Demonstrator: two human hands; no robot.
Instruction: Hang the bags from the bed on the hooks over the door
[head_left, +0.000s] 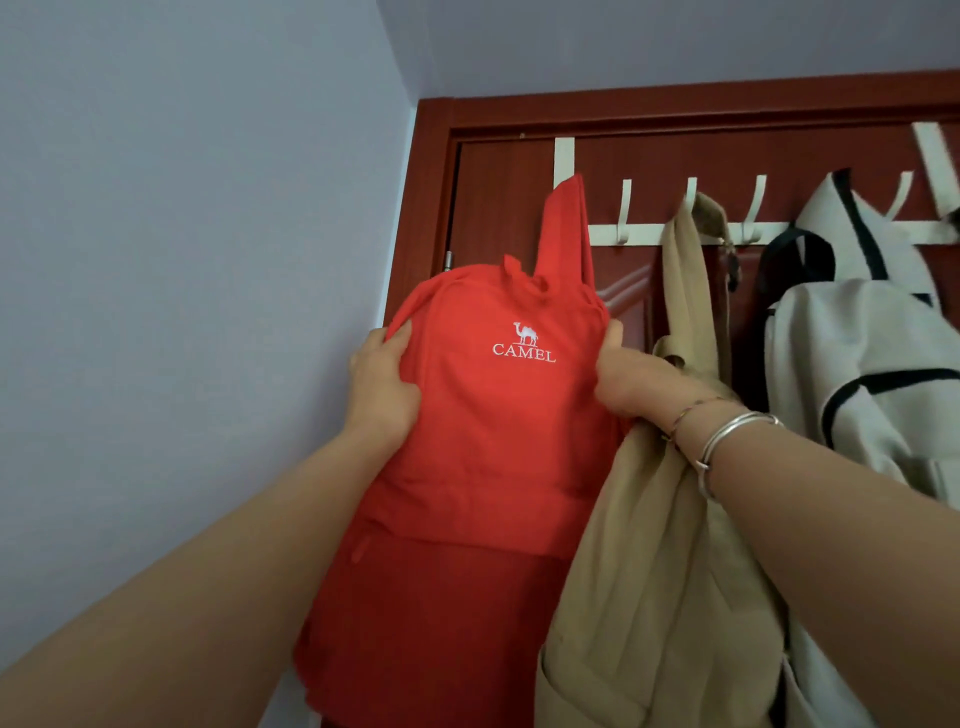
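Note:
A red backpack (483, 467) with a white CAMEL logo hangs flat against the dark red door (498, 208). Its strap runs up to the leftmost hook of the white over-door hook rack (623, 234). My left hand (382, 384) grips the bag's upper left edge. My right hand (631, 382) grips the upper right edge, wrist bangles showing. A beige bag (654, 545) hangs from a middle hook just right of the red one, partly under my right arm. A white backpack with black trim (857, 364) hangs at the far right.
The pale lilac wall (182, 260) meets the door frame close on the left. Two bare white hooks (753, 208) stand free on the rack, one on each side of the beige bag's strap. The ceiling is just above the frame.

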